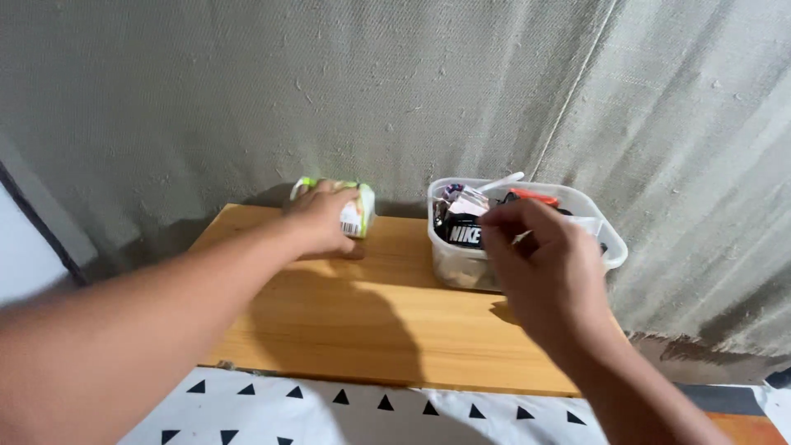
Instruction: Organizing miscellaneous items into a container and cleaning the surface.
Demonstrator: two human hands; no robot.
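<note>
At the bottom of the frame lies a white cloth point(362, 412) with small black triangles on it, and it covers the near edge of a wooden table point(371, 321). Two bare arms reach out over them from the lower corners. The left arm comes in from the lower left and runs up toward the middle. The right arm comes in from the lower right. The right hand point(548, 268) hangs in the air right of the middle, just in front of a clear tub point(610, 247). Its fingers are bent and bunched together near the tub's front rim, and the fingertips seem to pinch something very small and pale, but it is too tiny to tell what. The tub stands on the far right part of the table and is full of little things: a black band with white letters, a bit of orange, some shiny wrappers and a thin white stick poking out the top. Further back, left of the middle, the left hand point(321, 221) is wrapped over a small white and green box point(358, 210), with the fingers curled around it. The box sits on the table near the back edge, close to the wall. Behind it all hangs a grey curtain point(395, 91) with folds on the right.
</note>
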